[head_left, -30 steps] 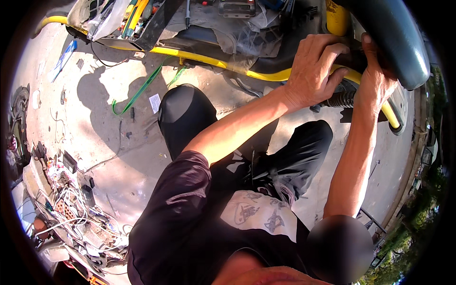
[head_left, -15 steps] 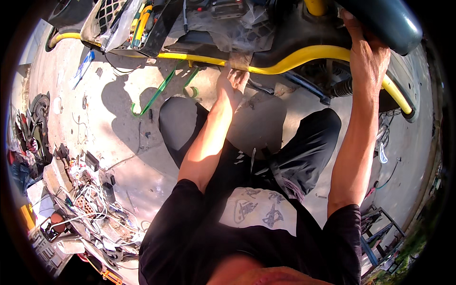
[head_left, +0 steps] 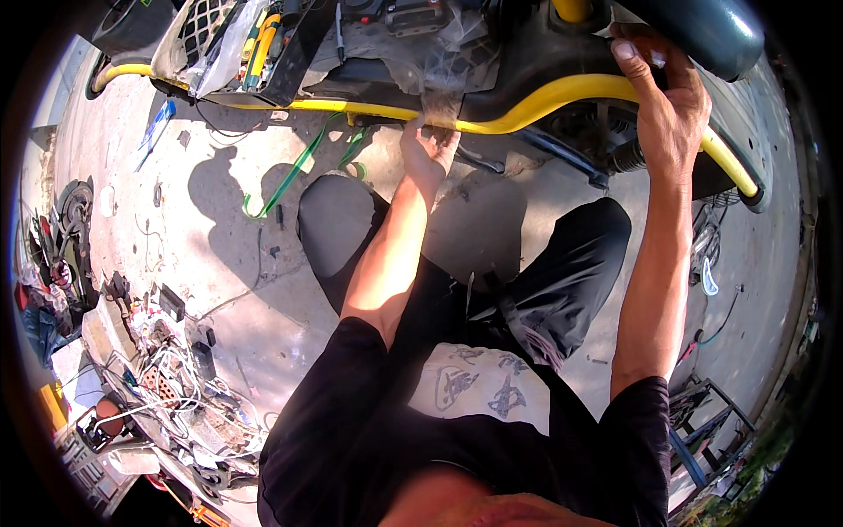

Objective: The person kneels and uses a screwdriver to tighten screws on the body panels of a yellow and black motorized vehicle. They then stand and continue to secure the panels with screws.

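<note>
My left hand point(head_left: 428, 154) is closed at the lower edge of a yellow tube point(head_left: 514, 117), its fingertips partly hidden beneath. A clear plastic strip point(head_left: 442, 101) runs down over the tube to these fingers. Higher at the right, my right hand point(head_left: 674, 110) is beside a dark green rounded part point(head_left: 702, 35), thumb and fingers bent toward each other. A small pale spot shows between them; what they hold is too small to name. The tube edges a black footboard point(head_left: 369, 77) of a vehicle.
An open black box point(head_left: 294, 53) holds yellow-handled tools point(head_left: 261, 53). Green strap point(head_left: 294, 171) hangs to the concrete floor point(head_left: 123, 220). Blue-handled item point(head_left: 158, 132) lies left. Tangled cables point(head_left: 171, 386) and parts pile up lower left; a metal frame point(head_left: 702, 439) stands lower right.
My right hand has turned and shifted slightly left, its thumb lower and a pale spot now showing between the fingers. My left hand stays at the tube. The view has shifted a little.
</note>
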